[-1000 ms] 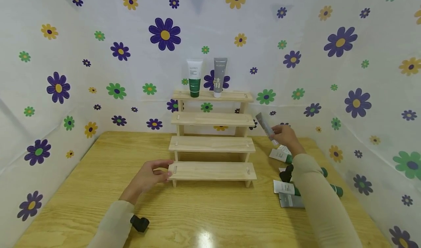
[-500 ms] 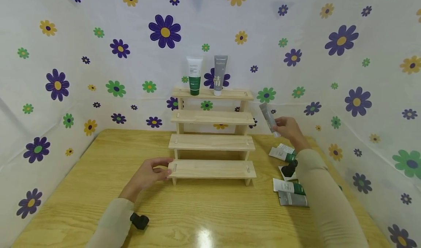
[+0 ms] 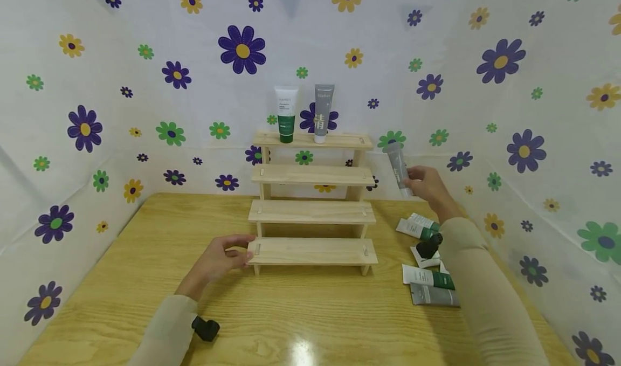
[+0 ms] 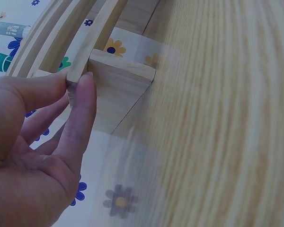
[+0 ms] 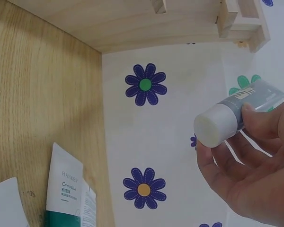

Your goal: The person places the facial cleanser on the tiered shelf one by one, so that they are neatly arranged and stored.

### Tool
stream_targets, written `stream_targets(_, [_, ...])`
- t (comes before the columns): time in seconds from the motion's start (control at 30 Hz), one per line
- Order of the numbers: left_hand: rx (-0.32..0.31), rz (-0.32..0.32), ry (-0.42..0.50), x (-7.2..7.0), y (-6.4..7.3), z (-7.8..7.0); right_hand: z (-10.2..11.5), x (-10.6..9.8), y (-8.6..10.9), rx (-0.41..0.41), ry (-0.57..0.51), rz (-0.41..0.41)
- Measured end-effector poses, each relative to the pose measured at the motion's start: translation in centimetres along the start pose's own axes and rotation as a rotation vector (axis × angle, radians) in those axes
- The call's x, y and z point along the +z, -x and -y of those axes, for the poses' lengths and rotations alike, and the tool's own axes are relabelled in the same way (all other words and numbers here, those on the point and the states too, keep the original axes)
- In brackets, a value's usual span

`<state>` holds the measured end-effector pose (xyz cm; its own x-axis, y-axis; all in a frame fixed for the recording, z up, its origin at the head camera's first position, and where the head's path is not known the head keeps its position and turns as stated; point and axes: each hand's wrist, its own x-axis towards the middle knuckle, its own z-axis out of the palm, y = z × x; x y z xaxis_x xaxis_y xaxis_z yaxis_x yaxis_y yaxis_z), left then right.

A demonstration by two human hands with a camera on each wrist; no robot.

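Note:
A wooden stand (image 3: 312,211) with several stepped shelves is on the table. My left hand (image 3: 220,258) pinches the left end of its lowest shelf; the left wrist view shows thumb and finger on either side of the board's end (image 4: 80,71). On the right, my right hand (image 3: 429,188) holds a grey squeeze tube (image 3: 398,166) in the air, its white cap (image 5: 215,125) pointing down, right of the stand and apart from it. A white and green tube (image 3: 286,114) and another grey tube (image 3: 322,112) stand cap-down on the top shelf.
On the table's right side lie several tubes, among them a white and green tube (image 3: 422,276) and a grey tube (image 3: 434,295), partly under my right forearm. Flowered cloth (image 3: 194,42) hangs behind the table (image 3: 160,231) and along its sides.
My right hand has lifted the grey tube up and slightly right, away from the lying tubes, and turned it more upright. The left hand has stayed on the shelf's end.

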<state>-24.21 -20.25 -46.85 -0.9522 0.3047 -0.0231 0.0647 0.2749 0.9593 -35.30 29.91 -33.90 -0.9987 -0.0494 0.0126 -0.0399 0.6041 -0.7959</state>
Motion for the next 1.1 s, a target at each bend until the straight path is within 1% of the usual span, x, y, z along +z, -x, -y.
stream_targets(0.17, [-0.012,-0.005,-0.003,0.1,0.1,-0.1,0.4,-0.3,0.1,0.001,0.017,0.007])
stream_targets(0.37, [-0.032,-0.016,0.002,0.2,0.2,-0.1,1.3,-0.4,0.0,-0.012,-0.019,0.004])
stream_targets(0.7, [0.008,0.001,0.007,0.1,0.1,0.1,3.4,-0.7,0.2,-0.075,-0.026,-0.025])
stream_targets(0.9, [0.006,0.000,0.008,0.1,0.0,0.2,4.4,-1.0,0.0,-0.097,-0.013,-0.035])
stream_targets(1.1, [0.000,0.000,0.001,0.1,0.1,0.0,5.7,-1.1,-0.1,-0.101,-0.015,-0.036])
